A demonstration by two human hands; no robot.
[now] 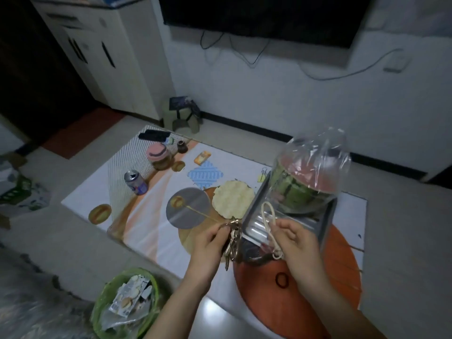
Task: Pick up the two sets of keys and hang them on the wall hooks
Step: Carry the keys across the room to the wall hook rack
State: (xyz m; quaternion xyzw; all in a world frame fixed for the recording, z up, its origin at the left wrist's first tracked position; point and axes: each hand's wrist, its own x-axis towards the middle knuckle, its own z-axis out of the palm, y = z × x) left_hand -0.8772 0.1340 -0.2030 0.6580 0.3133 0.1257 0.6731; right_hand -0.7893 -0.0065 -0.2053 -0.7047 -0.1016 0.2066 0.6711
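My left hand (212, 238) grips a bunch of keys on a gold clasp (232, 243), which dangles over the near edge of the low table (151, 231). My right hand (297, 241) pinches a cream cord loop (269, 221), and a second set of keys (260, 255) hangs from its lower end, dark and partly hidden beside the metal tray (259, 227). The two hands are close together, with the tray's near corner between them. No wall hooks are in view.
On the metal tray stands a cut watermelon under a plastic bag (308, 177). The table also holds a round cracker (233, 201), a drink can (135, 182), a jar (160, 155) and a black hair tie (281, 280). A green waste bin (127, 302) stands at lower left.
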